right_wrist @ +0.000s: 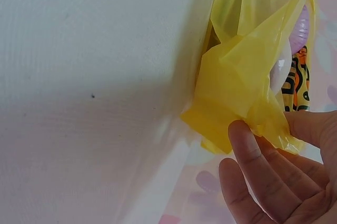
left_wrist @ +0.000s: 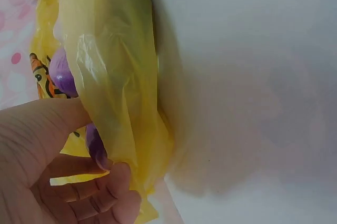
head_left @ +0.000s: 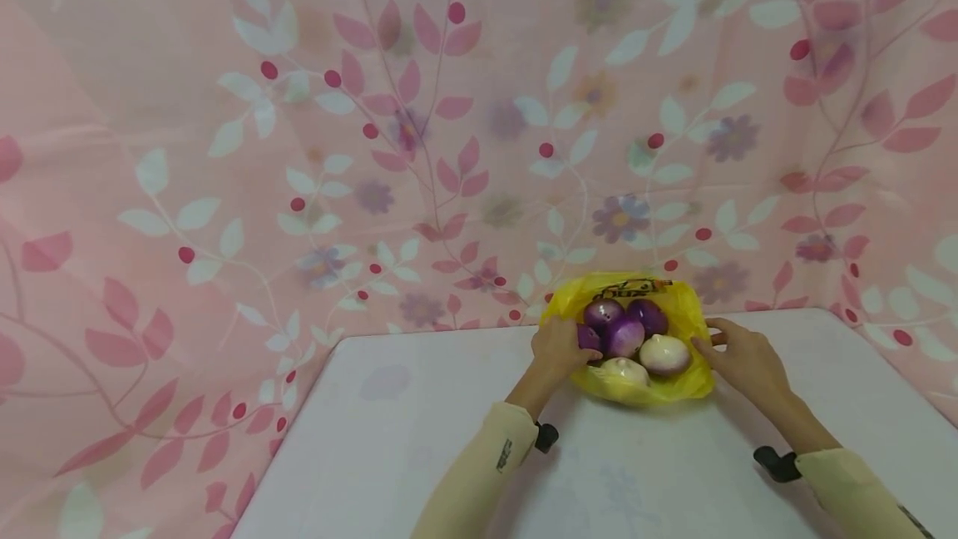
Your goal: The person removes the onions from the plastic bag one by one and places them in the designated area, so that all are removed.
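Observation:
A yellow plastic bag (head_left: 636,394) with its mouth spread wide lies toward the back of the table in the head view. Inside are several glossy, round onion-like vegetables: purple ones (head_left: 624,337) at the back and left, whitish ones (head_left: 664,354) in front. My left hand (head_left: 555,349) grips the bag's left rim, thumb inside and fingers outside, as the left wrist view shows. On the opposite side, my right hand (head_left: 748,366) pinches the right rim between thumb and fingers. In the right wrist view the bag's film (right_wrist: 242,71) hides most of the vegetables.
The white table (head_left: 419,439) extends left, right and in front of the bag. Its back edge meets a pink flowered cloth (head_left: 449,148) hanging close behind the bag. A dark wrist camera (head_left: 778,464) sits at the right sleeve, and another (head_left: 547,437) at the left.

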### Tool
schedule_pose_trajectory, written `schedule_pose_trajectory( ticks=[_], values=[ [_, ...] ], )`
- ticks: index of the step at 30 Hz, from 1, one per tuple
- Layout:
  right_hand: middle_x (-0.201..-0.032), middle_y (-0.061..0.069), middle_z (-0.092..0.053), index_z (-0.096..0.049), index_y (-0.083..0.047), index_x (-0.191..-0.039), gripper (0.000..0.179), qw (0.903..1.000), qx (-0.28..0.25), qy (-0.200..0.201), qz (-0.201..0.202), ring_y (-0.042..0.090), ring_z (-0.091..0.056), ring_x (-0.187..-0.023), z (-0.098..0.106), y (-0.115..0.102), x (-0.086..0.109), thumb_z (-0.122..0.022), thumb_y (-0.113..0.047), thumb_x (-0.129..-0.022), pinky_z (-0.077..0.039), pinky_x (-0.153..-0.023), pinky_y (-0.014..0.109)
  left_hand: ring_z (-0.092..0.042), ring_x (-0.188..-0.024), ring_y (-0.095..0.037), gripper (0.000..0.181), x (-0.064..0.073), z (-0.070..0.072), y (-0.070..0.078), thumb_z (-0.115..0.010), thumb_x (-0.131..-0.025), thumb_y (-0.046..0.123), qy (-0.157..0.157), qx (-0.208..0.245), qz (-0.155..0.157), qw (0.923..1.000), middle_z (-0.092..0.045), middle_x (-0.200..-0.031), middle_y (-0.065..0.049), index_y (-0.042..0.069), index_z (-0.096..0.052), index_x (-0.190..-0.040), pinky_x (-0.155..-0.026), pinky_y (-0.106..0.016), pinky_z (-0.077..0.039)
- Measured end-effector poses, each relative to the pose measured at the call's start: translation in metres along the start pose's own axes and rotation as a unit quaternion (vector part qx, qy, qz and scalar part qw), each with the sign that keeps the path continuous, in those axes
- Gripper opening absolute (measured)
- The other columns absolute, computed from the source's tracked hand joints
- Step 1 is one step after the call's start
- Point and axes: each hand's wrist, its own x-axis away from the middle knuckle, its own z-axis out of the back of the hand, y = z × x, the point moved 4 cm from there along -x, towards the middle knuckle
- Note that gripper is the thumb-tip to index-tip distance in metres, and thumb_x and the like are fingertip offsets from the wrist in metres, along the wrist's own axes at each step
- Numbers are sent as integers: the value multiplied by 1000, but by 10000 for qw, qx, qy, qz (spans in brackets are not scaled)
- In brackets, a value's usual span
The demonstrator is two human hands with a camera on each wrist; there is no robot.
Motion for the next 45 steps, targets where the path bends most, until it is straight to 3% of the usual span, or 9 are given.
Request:
schedule_pose_trajectory(
  ticks=[11,24,34,41,45],
  values=[
    [-107,31,-65,-55,5,-130,57,10000,-28,-18,-4,47,-62,-91,-1,-2,2,-60,-41,-97,-52,-70,54,-61,-85,-18,64,7,-6,-1,-81,-69,62,-177,14,29,9998,-64,-95,-2,15,-60,-106,-63,-30,-51],
    [-105,30,-66,-55,5,-129,55,9999,60,81,82,48,-62,-90,2,2,4,-61,-40,-97,-52,-70,56,-62,-87,-16,60,12,-4,-1,-84,-70,56,148,718,-122,9972,-67,-96,0,14,-64,-107,-70,-32,-53],
    [-106,32,-65,-54,6,-129,57,10000,52,-3,44,49,-62,-91,2,3,4,-60,-40,-97,-52,-71,56,-57,-82,-18,60,20,10,0,-84,-70,56,198,520,-50,9984,-56,-96,-4,15,-62,-108,-70,-32,-51],
    [-107,32,-65,-52,7,-130,58,9999,47,-122,-19,49,-61,-92,2,2,4,-60,-41,-97,-52,-71,56,-62,-85,-23,64,34,38,-1,-82,-72,55,453,652,-283,9964,-59,-104,-6,16,-61,-118,-74,-35,-53],
    [-107,32,-65,-53,7,-130,58,10000,38,-83,5,48,-61,-91,2,2,4,-60,-40,-97,-52,-70,55,-63,-79,-26,66,42,51,-6,-82,-72,55,660,570,-335,9956,-58,-104,-9,16,-59,-121,-68,-35,-54]
  ],
)
